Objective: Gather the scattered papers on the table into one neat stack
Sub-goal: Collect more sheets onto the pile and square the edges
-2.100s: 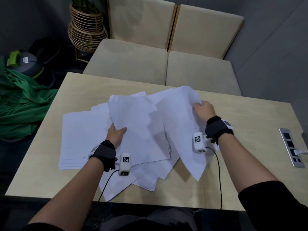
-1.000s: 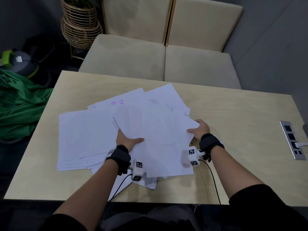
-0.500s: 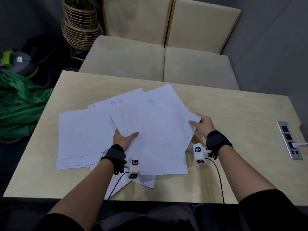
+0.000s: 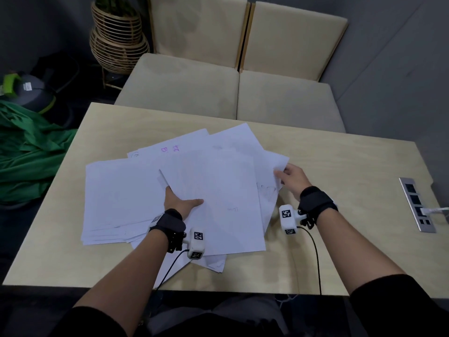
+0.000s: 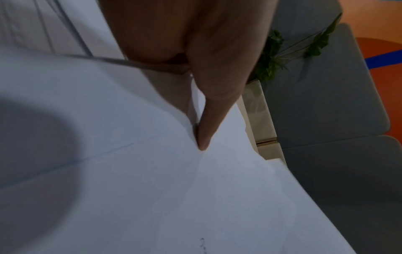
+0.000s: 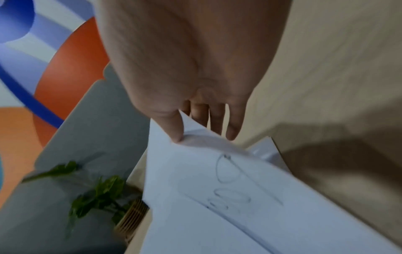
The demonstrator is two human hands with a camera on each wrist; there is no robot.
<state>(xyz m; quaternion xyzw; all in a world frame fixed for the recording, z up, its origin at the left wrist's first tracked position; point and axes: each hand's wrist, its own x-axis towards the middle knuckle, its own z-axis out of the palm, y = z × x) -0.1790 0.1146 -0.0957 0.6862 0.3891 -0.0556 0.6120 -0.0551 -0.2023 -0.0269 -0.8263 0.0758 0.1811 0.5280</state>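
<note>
Several white paper sheets (image 4: 121, 198) lie fanned and overlapping on the light wooden table (image 4: 340, 166). My left hand (image 4: 179, 203) grips the near-left edge of the top sheets (image 4: 218, 195), thumb (image 5: 206, 123) on top and fingers hidden underneath. At the pile's right edge, my right hand (image 4: 289, 175) pinches the corner of a pencil-marked sheet (image 6: 217, 171), with the thumb above and the fingers below. More sheets stick out at the far side, one of them with pink writing (image 4: 170, 149).
A metal socket strip (image 4: 416, 204) with a white plug is set into the table at the right. A beige sofa (image 4: 230, 88) stands behind the table. On the floor to the left are a wicker plant stand (image 4: 119, 37) and green cloth (image 4: 29, 147).
My right hand laid its lifted sheet onto the sheets in my left hand, then shifted right and took the corner of another sheet. The left hand kept its grip.
</note>
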